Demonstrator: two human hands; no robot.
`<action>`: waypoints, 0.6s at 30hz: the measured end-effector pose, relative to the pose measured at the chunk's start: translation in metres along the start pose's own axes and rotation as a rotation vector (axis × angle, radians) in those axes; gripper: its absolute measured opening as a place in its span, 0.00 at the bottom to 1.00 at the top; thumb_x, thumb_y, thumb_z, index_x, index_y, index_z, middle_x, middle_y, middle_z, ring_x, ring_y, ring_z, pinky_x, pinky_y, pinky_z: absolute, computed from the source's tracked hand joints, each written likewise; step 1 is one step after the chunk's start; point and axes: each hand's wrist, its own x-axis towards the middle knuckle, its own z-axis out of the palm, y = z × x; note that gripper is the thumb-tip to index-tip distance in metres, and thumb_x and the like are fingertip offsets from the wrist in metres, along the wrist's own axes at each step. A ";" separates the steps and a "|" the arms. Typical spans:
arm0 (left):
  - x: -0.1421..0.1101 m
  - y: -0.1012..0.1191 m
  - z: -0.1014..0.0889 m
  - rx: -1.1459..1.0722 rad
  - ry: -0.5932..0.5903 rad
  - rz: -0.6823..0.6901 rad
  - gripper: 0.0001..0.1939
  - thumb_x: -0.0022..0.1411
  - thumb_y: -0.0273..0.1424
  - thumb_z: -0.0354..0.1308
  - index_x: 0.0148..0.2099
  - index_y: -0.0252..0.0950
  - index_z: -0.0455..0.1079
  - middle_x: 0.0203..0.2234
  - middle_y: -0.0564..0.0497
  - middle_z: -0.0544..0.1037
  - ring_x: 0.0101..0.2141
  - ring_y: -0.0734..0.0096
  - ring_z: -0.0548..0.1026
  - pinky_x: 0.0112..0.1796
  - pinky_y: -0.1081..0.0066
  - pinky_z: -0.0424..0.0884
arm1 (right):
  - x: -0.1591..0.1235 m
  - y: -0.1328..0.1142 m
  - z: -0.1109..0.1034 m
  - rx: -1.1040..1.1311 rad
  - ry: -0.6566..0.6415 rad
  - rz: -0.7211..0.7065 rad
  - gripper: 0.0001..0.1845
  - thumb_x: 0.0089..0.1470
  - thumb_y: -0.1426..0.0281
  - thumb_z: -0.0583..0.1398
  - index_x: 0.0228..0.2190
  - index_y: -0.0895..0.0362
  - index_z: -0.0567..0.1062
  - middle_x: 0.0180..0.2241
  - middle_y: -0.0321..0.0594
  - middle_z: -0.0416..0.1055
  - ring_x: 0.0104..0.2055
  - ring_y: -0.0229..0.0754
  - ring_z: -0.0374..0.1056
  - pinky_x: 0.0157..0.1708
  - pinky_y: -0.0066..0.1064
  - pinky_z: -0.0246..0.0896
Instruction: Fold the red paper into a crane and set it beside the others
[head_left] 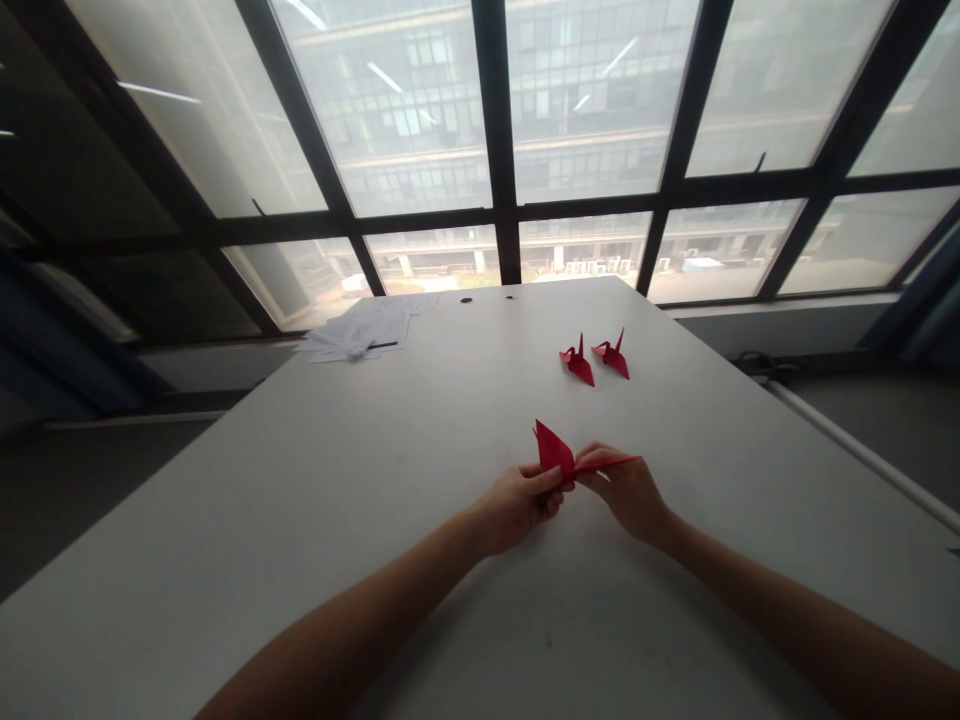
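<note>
Both my hands meet over the middle of a white table (315, 480) and pinch one piece of folded red paper (556, 450). My left hand (517, 505) grips its lower left part, where a pointed flap stands up. My right hand (628, 490) holds the thin point that sticks out to the right. Farther back on the table stand two finished red paper cranes (577, 362) (613, 357), side by side and apart from my hands.
A loose pile of white sheets (364, 332) with a dark pen lies at the table's far left corner. Two small dark dots (466, 299) sit near the far edge. Large windows with dark frames rise behind the table.
</note>
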 end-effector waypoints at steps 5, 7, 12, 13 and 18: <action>0.000 0.000 0.000 0.069 -0.010 0.006 0.18 0.49 0.33 0.75 0.38 0.26 0.77 0.30 0.46 0.76 0.25 0.81 0.69 0.28 0.79 0.64 | 0.001 0.002 0.006 0.113 0.018 0.113 0.08 0.55 0.63 0.64 0.31 0.56 0.77 0.29 0.39 0.75 0.31 0.42 0.70 0.34 0.35 0.68; 0.001 0.001 0.001 0.108 -0.001 -0.008 0.19 0.47 0.35 0.76 0.37 0.26 0.77 0.29 0.46 0.76 0.25 0.80 0.69 0.29 0.77 0.63 | 0.000 0.006 0.007 0.102 0.061 0.144 0.08 0.54 0.64 0.64 0.32 0.57 0.76 0.30 0.39 0.75 0.31 0.42 0.70 0.33 0.34 0.67; -0.001 0.002 0.002 0.265 -0.026 0.026 0.21 0.45 0.39 0.76 0.35 0.27 0.78 0.28 0.45 0.77 0.26 0.77 0.68 0.28 0.75 0.59 | -0.001 0.015 0.008 0.057 0.083 0.160 0.05 0.52 0.68 0.63 0.31 0.57 0.76 0.30 0.38 0.75 0.31 0.41 0.70 0.32 0.33 0.67; -0.002 0.002 0.002 0.290 -0.030 0.035 0.21 0.45 0.39 0.76 0.34 0.27 0.78 0.28 0.45 0.77 0.26 0.77 0.67 0.28 0.74 0.59 | -0.001 0.016 0.008 0.043 0.082 0.159 0.04 0.52 0.69 0.63 0.31 0.57 0.76 0.30 0.38 0.75 0.32 0.41 0.70 0.33 0.33 0.67; -0.004 0.004 0.001 0.368 -0.048 0.046 0.19 0.47 0.38 0.75 0.34 0.27 0.79 0.27 0.45 0.76 0.25 0.77 0.66 0.29 0.74 0.59 | 0.000 0.013 0.007 0.067 0.060 0.189 0.04 0.51 0.70 0.64 0.31 0.57 0.77 0.29 0.37 0.75 0.31 0.40 0.68 0.32 0.32 0.64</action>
